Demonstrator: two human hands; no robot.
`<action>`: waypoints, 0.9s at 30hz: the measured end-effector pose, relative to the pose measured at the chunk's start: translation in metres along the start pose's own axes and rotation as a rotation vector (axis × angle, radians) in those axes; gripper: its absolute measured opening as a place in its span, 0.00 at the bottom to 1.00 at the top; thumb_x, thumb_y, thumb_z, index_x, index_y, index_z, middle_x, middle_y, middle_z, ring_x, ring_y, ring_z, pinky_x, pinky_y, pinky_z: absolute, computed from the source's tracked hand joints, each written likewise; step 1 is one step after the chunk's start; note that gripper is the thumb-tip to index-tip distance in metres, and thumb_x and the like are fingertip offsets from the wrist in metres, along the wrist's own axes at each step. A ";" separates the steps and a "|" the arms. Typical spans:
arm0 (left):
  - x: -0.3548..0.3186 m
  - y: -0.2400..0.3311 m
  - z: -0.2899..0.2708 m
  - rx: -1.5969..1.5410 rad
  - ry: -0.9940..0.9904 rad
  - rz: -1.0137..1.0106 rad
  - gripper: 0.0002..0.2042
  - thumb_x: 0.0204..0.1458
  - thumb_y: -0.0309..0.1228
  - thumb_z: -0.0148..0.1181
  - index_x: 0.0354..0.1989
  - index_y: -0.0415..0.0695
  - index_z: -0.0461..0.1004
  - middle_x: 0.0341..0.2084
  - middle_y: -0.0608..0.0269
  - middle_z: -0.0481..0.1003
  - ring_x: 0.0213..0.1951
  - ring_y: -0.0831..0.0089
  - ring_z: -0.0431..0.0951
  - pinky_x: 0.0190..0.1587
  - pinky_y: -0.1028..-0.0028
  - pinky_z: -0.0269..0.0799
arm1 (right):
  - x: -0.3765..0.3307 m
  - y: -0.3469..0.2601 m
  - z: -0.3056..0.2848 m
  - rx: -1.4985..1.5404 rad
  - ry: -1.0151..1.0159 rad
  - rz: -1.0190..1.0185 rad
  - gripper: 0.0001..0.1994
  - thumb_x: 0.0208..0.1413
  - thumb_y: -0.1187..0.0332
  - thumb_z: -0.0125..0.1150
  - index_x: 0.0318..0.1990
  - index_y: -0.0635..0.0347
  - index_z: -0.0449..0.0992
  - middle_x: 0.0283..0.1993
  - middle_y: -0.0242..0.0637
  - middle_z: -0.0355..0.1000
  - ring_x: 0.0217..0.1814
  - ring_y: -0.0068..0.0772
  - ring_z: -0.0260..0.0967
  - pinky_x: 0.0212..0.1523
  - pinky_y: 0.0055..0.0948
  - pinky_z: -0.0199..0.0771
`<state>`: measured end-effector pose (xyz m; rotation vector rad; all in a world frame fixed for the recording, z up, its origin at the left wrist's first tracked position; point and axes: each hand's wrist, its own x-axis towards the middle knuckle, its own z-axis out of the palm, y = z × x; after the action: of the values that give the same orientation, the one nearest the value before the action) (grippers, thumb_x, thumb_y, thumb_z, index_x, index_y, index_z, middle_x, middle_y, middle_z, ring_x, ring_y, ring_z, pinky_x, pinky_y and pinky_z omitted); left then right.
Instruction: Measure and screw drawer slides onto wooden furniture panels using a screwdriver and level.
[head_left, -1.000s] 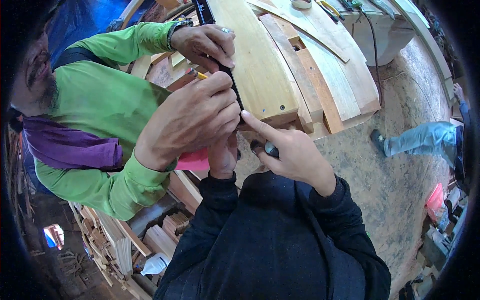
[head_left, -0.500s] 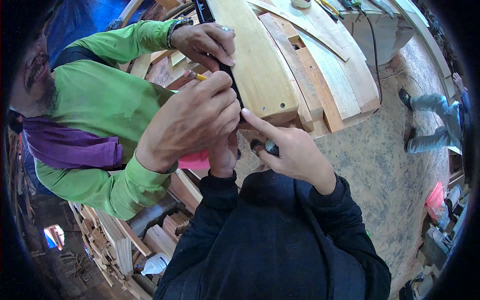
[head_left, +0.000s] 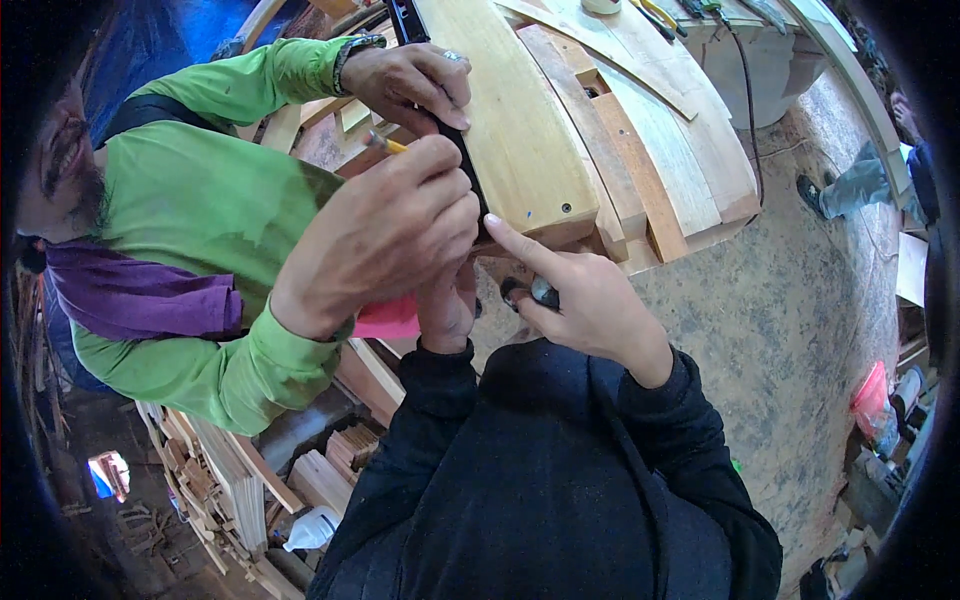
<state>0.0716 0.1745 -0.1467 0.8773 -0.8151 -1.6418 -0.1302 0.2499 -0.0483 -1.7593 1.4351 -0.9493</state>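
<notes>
A black metal rail, like a drawer slide (head_left: pixel 408 22), runs along the left edge of a pale wooden board (head_left: pixel 515 130). My right hand (head_left: pixel 590 300) points its index finger at the rail's near end, touching the board's corner. Its other fingers curl round a dark, round-ended handle (head_left: pixel 545 292), whose tool I cannot make out. Below the rail's end is my left hand (head_left: pixel 447 310), its fingers hidden behind a co-worker's hand (head_left: pixel 385 235). That hand grips a yellow pencil (head_left: pixel 388 144) against the rail. The co-worker's other hand (head_left: pixel 415 85) presses on the rail farther up.
Beside the board lie several wooden strips (head_left: pixel 640 170). Pliers (head_left: pixel 655 18) and a power cord (head_left: pixel 748 90) are at the back. The co-worker in a green sleeve (head_left: pixel 240 370) stands close on the left, above stacked wood offcuts (head_left: pixel 235 490). Another person's leg (head_left: pixel 855 190) shows far right.
The co-worker's pencil hand has shifted slightly, tilting the pencil. The person at the far right has moved farther away toward the picture's edge. My hands stay nearly still.
</notes>
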 end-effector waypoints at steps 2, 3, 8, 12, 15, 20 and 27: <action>-0.003 0.010 0.007 -0.069 -0.056 -0.078 0.24 0.58 0.32 0.65 0.63 0.48 0.69 0.59 0.70 0.70 0.60 0.72 0.70 0.63 0.72 0.66 | 0.000 -0.001 -0.002 0.016 -0.020 0.022 0.39 0.52 0.69 0.64 0.74 0.39 0.58 0.40 0.52 0.79 0.42 0.54 0.79 0.47 0.44 0.79; -0.003 0.009 0.008 -0.068 -0.057 -0.079 0.24 0.58 0.32 0.65 0.63 0.48 0.69 0.59 0.70 0.70 0.60 0.72 0.70 0.63 0.72 0.66 | 0.000 -0.002 -0.002 0.033 -0.041 0.044 0.39 0.52 0.69 0.64 0.74 0.39 0.58 0.41 0.52 0.79 0.42 0.54 0.79 0.47 0.44 0.79; 0.000 0.007 0.013 -0.202 -0.106 -0.071 0.26 0.56 0.28 0.64 0.64 0.43 0.65 0.59 0.64 0.69 0.59 0.70 0.70 0.65 0.67 0.63 | -0.004 0.000 -0.002 0.013 -0.008 0.027 0.40 0.52 0.69 0.64 0.74 0.39 0.58 0.39 0.51 0.79 0.41 0.54 0.79 0.46 0.44 0.79; -0.009 0.055 0.057 0.009 -0.042 0.061 0.29 0.56 0.27 0.61 0.66 0.39 0.60 0.58 0.58 0.68 0.60 0.68 0.69 0.67 0.66 0.61 | 0.013 -0.008 0.003 0.043 -0.099 0.006 0.40 0.52 0.70 0.64 0.74 0.38 0.57 0.37 0.50 0.79 0.39 0.52 0.79 0.44 0.44 0.79; -0.002 0.031 0.060 -0.011 -0.175 -0.035 0.31 0.55 0.27 0.60 0.66 0.37 0.56 0.57 0.55 0.68 0.60 0.66 0.69 0.67 0.65 0.60 | -0.005 0.001 -0.006 0.011 -0.035 0.076 0.40 0.52 0.69 0.64 0.74 0.39 0.57 0.37 0.50 0.79 0.37 0.51 0.79 0.42 0.43 0.80; -0.006 0.040 0.062 0.005 -0.140 0.101 0.31 0.55 0.26 0.60 0.67 0.40 0.55 0.54 0.54 0.69 0.58 0.67 0.69 0.65 0.66 0.61 | 0.003 -0.014 -0.007 -0.099 0.000 0.006 0.35 0.54 0.67 0.65 0.72 0.45 0.62 0.37 0.47 0.79 0.35 0.49 0.79 0.39 0.43 0.79; -0.014 0.043 0.072 0.300 -0.095 0.164 0.19 0.57 0.22 0.60 0.58 0.41 0.67 0.46 0.63 0.71 0.47 0.75 0.72 0.56 0.73 0.66 | 0.025 -0.030 -0.015 -0.304 0.139 0.077 0.19 0.57 0.61 0.64 0.54 0.59 0.75 0.34 0.45 0.79 0.35 0.48 0.80 0.34 0.40 0.77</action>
<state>0.0322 0.1847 -0.0720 0.9165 -1.1895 -1.4474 -0.1248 0.2299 -0.0121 -1.8654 1.8020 -0.8622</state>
